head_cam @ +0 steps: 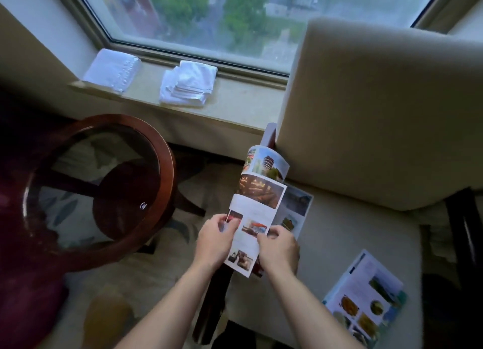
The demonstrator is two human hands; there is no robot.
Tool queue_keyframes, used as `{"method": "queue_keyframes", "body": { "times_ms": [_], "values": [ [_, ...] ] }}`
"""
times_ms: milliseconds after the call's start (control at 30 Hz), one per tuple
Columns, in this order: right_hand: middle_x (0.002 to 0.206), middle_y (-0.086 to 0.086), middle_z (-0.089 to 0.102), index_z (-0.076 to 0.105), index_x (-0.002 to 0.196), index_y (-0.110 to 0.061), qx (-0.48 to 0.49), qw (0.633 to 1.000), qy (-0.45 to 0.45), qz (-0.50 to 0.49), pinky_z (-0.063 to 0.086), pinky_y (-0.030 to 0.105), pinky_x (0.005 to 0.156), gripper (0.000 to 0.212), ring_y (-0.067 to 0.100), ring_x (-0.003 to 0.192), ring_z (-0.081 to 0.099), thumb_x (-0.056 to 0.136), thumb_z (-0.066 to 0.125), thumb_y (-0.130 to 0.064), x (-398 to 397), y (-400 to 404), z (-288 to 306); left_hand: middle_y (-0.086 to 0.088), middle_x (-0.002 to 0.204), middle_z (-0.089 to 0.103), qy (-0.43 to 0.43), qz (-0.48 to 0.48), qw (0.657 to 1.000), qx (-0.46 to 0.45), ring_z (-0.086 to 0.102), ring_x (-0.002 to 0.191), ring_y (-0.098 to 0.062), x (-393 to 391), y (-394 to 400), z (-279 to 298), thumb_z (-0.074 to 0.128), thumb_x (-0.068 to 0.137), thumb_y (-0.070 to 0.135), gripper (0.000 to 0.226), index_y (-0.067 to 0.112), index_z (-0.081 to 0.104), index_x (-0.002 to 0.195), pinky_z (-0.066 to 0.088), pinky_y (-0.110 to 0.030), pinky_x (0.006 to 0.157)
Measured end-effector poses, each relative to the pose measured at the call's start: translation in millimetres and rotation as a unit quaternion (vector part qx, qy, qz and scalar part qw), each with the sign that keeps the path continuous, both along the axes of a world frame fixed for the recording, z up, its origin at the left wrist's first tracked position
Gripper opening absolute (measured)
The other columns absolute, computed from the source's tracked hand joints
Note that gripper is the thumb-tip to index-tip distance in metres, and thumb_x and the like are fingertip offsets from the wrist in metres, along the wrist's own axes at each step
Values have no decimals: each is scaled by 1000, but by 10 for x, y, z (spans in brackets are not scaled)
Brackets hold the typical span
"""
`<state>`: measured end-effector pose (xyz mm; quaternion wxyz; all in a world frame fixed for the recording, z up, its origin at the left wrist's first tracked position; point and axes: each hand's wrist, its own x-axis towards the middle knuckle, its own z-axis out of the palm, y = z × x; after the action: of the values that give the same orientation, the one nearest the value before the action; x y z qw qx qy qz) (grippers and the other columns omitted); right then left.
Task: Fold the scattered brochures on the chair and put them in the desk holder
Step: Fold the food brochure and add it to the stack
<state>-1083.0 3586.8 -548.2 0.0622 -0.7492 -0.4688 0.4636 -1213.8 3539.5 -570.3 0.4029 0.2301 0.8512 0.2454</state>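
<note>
A long photo brochure (257,204) is held over the left edge of the cream chair seat (339,244), its far panels curling upward. My left hand (215,240) pinches its near left edge. My right hand (278,246) grips the near right edge, thumb on top. Part of the sheet, or a second leaflet (296,210), lies under it on the seat; I cannot tell which. Another brochure (368,299) with food pictures lies flat at the seat's near right. No desk holder is in view.
A round glass-topped table with a dark wood rim (167,181) stands to the left. Two stacks of folded white towels (112,70) (188,83) sit on the window sill. The chair's tall backrest (379,113) rises at right. Patterned carpet lies below.
</note>
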Motion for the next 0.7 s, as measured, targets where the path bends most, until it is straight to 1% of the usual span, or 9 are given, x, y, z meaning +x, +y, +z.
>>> {"method": "queue_keyframes", "body": {
  "times_ms": [67,200,300,433,500,567,633,667,700],
  "values": [
    [82,-8,74,68,82,-24,27,1000,3,-9,43,22,54,9,9,69,66,90,64,-25,81,47,103,6,119,60,27,11,1000,10,55,85,0,-75,27,47,58,90,52,45,21,60,124,39,-16,69],
    [73,-16,71,64,79,-30,112,994,1,17,48,22,47,12,0,60,67,90,61,-31,298,177,558,1,142,50,45,-11,999,24,53,120,-15,-150,232,210,53,90,58,58,24,52,137,45,-34,88],
    [70,-15,71,61,79,-29,169,984,5,48,55,26,46,12,-1,58,68,90,57,-31,508,390,1088,1,148,45,10,-22,998,61,50,127,-18,-152,453,479,53,89,60,63,26,47,141,45,-35,87],
    [71,-11,74,63,83,-24,209,974,64,63,59,31,49,9,2,61,71,92,62,-24,854,737,2044,-4,151,44,-64,-7,990,129,45,135,-20,-146,709,914,55,93,52,65,17,44,147,38,-35,103],
    [77,-9,77,66,87,-22,209,969,108,74,61,36,53,6,10,65,75,93,65,-24,1039,847,2608,-4,144,51,-120,17,980,158,51,127,-18,-99,781,1143,55,97,46,55,14,49,142,41,-31,97],
    [83,0,78,69,91,-17,199,964,162,75,63,42,59,6,21,71,77,93,64,-19,1218,914,3168,-5,135,59,-192,25,965,179,59,117,-16,6,839,1369,51,100,43,45,13,56,133,47,-32,94],
    [89,10,78,70,92,-11,189,952,231,65,62,44,61,13,30,76,77,94,57,-12,1409,967,3680,0,109,69,-275,39,941,191,67,93,-2,164,883,1609,47,101,46,33,24,67,114,50,-25,79],
    [92,14,78,70,92,-10,186,944,265,55,62,43,61,19,31,77,76,95,52,-9,1515,993,3904,6,91,68,-310,49,930,193,65,75,4,255,904,1734,45,100,51,33,30,71,102,47,-21,69],
    [94,16,77,71,93,-9,186,936,295,46,62,42,62,23,30,77,75,95,48,-8,1623,1015,4101,9,81,62,-349,55,917,187,61,68,1,352,930,1826,45,97,58,36,33,71,98,42,-21,65]
  ]
}}
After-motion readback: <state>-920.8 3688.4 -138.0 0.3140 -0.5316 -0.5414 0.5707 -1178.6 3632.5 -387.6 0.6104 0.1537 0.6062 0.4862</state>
